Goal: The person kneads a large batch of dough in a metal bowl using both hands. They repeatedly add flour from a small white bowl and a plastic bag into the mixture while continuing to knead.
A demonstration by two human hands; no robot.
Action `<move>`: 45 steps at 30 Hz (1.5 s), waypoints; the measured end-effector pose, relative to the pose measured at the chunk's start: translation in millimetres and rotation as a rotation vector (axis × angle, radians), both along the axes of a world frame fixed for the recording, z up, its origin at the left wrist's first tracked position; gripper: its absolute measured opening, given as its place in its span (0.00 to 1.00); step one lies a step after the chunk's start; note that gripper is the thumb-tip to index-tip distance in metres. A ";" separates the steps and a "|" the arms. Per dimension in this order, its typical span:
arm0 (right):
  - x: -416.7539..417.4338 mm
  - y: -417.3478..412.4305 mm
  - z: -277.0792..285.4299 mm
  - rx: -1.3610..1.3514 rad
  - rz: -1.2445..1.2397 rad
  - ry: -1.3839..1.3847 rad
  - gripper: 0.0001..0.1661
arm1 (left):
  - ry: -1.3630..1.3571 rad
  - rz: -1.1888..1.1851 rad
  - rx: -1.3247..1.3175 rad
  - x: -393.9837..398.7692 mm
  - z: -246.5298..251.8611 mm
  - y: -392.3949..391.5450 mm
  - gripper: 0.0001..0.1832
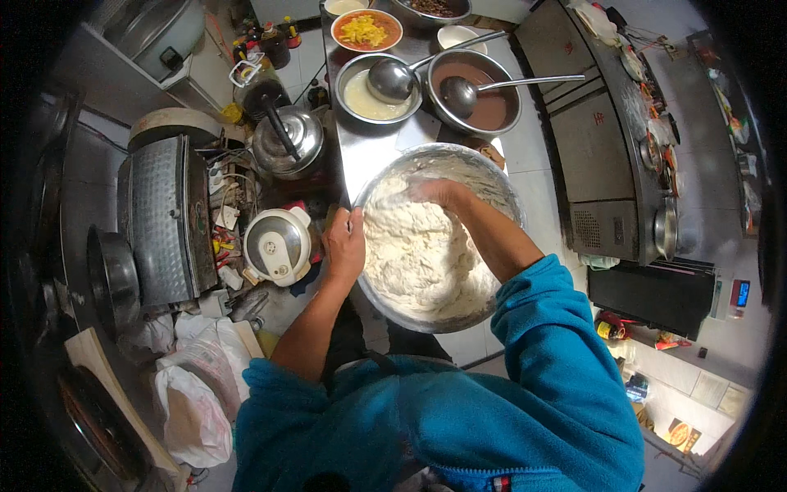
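Observation:
A large steel mixing bowl (442, 323) sits before me at the near end of a metal-topped table, filled with pale, rough dough (424, 258). With its fingers on the rim, my left hand (346, 243) grips the bowl's left side. My right hand (433, 190) reaches inside to the upper part of the dough; its fingers are blurred and partly sunk in flour and dough, so whether they close on any of it cannot be told. Dough and flour coat the bowl's inner wall.
Beyond it stand a steel bowl of pale liquid (375, 101) and one of brown liquid (501, 111), each with a ladle. A dish with yellow pieces (363, 32) stands farther back. Left are a rice cooker (276, 246) and a lidded steel pot (289, 141); cabinets (590, 147) line the right.

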State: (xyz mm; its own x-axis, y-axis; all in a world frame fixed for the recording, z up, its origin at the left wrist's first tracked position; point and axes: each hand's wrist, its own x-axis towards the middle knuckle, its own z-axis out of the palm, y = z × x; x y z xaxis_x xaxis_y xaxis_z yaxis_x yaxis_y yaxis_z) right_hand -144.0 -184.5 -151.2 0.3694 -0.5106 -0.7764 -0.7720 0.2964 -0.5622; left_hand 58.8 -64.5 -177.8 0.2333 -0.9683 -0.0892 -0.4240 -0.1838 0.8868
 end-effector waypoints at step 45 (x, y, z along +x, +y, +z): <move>-138.2 99.4 -88.9 -0.195 -1.028 -0.296 0.25 | -0.084 -0.036 -0.027 -6.9 -9.2 -0.4 0.20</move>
State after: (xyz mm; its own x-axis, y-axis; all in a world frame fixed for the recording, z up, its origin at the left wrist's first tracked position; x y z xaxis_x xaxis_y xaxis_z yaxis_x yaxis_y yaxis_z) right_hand -282.2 -85.1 -240.1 -0.1466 -0.7874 -0.5988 -0.0316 0.6088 -0.7927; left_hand 51.9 -64.9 -187.1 0.2041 -0.9779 -0.0445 -0.5030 -0.1437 0.8523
